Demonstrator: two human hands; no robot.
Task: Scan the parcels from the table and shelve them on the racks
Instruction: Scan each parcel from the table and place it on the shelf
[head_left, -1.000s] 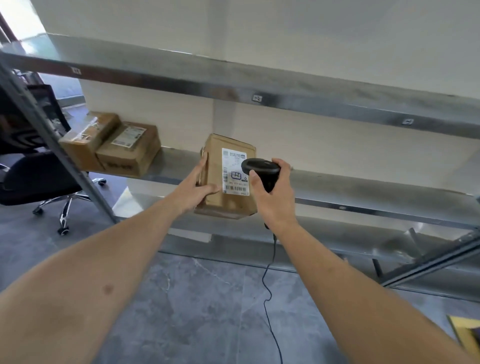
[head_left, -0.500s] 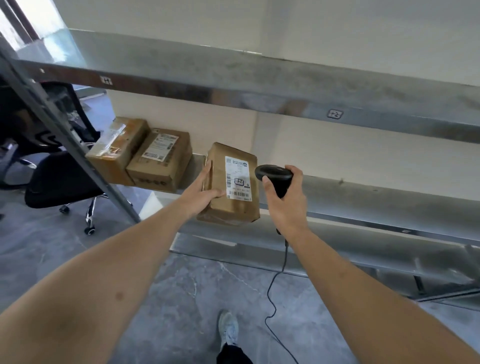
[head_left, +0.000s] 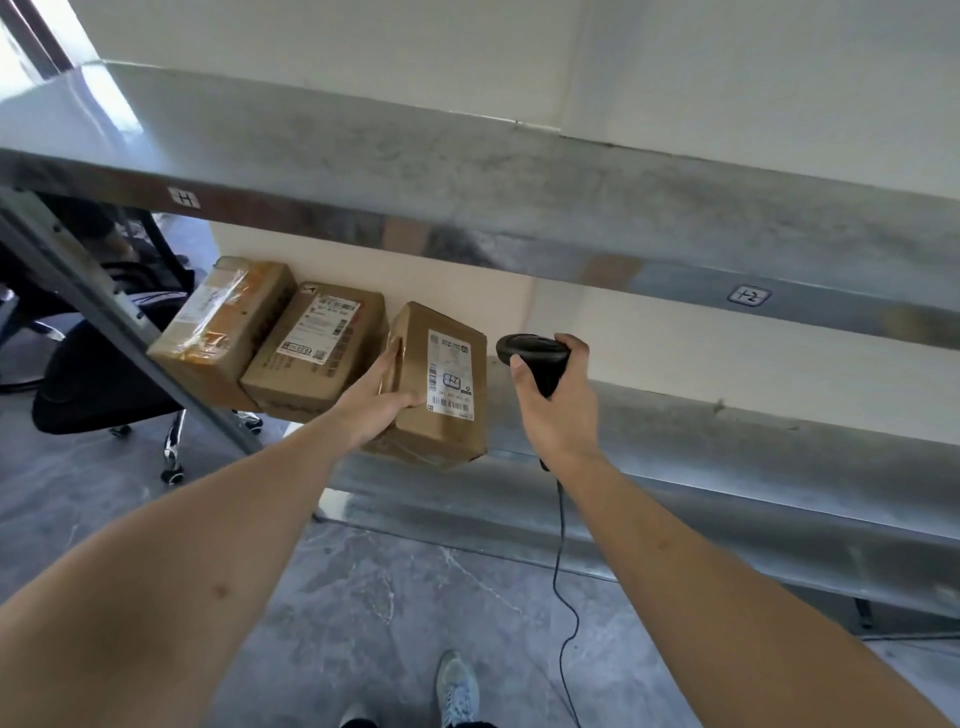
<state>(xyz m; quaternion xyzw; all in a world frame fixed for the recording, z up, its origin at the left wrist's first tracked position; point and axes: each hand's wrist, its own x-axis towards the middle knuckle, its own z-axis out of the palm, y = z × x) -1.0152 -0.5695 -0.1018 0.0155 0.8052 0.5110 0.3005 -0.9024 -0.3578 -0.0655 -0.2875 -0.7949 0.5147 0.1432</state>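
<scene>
Grey marbled floor (head_left: 395, 597), one shoe (head_left: 456, 688) nearest. Left hand (head_left: 379, 400) grips cardboard parcel (head_left: 441, 384) at middle-shelf (head_left: 727, 436) edge, fingers curled on left side, thumb on front. Right hand (head_left: 556, 410) wraps corded black scanner (head_left: 535, 358). Two labelled parcels (head_left: 317, 348) just left; print unreadable. Upper-shelf tag "H" (head_left: 184, 198). Black office chair (head_left: 98, 374) beyond rack post.

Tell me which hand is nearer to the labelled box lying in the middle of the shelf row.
Left. The left hand grips the held parcel right beside the middle box, close to its near corner. The right hand holds the scanner beyond that parcel, farther away.
</scene>
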